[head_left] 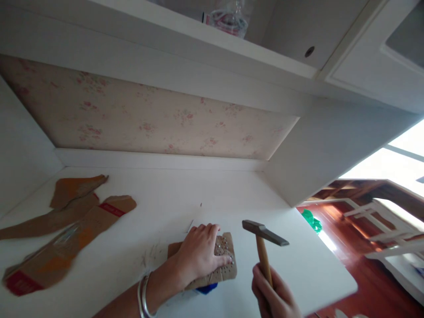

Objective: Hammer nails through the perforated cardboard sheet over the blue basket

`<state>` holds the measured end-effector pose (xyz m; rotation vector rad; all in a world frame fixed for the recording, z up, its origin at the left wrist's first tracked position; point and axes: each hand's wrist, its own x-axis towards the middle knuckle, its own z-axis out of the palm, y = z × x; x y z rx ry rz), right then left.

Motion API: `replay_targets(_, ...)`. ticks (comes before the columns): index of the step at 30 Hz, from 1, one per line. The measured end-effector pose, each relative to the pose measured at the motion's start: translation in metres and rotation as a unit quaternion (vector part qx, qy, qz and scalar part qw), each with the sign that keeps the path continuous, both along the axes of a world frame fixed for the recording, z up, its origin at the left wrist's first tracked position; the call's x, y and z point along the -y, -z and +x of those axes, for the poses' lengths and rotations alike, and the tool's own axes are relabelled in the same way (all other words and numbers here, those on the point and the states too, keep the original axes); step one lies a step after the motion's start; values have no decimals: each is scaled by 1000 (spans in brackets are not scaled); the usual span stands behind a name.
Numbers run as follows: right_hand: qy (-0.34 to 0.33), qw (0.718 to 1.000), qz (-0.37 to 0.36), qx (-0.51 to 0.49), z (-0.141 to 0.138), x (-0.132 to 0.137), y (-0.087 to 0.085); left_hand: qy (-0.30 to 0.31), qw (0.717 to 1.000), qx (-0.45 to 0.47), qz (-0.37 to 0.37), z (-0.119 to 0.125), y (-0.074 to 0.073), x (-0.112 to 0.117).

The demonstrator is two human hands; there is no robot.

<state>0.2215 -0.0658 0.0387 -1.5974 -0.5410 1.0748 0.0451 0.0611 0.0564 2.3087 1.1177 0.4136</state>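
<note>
My left hand grips a piece of brown cardboard on the white tabletop. Its fingers curl toward the far edge, and the thumb presses the dotted face. Small dark holes and pale studs, perhaps nail heads, cover that face; they are too small to tell apart surely. Something blue pokes out below the cardboard's near edge, mostly hidden. To the right, my right hand is closed round the wooden handle of a hammer. The hammer's steel head is raised, apart from the cardboard.
Torn cardboard strips with red and orange print lie on the left of the white table. A shelf overhangs the back, holding a clear container. The table's right edge drops to a red floor with a green bag.
</note>
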Motion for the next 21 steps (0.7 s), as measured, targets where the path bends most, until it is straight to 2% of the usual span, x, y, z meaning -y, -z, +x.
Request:
replay_targets(1, -16, 999, -11, 45, 6, -3, 5, 11, 1000, 8, 3, 0, -1, -1)
replay_targets(2, -60, 990, -54, 117, 13, -6, 11, 19, 1000, 21, 7, -1, -2, -1)
replay_targets(3, -111, 968, -93, 203, 20, -9, 18, 24, 999, 37, 12, -2, -4, -2)
replay_targets(5, -131, 951, -111, 258, 31, -14, 30, 21, 996, 77, 25, -8, -11, -3)
replay_targets(8, -154, 922, -130, 330, 40, -19, 45, -22, 989, 135, 49, -27, -21, 0)
replay_targets(10, -168, 900, -140, 377, 41, -21, 50, -76, 984, 152, 50, -46, -22, 5)
replay_targets(13, -191, 867, -153, 434, 38, -24, 53, -160, 977, 140, 6, -78, -11, 16)
replay_targets(16, -212, 840, -168, 471, 34, -29, 52, -201, 969, 124, -75, -105, 11, 31)
replay_targets(18, -223, 823, -177, 491, 32, -33, 51, -204, 963, 114, -136, -115, 26, 43)
replay_targets(21, -234, 800, -185, 521, 29, -39, 50, -192, 949, 113, -225, -116, 40, 58)
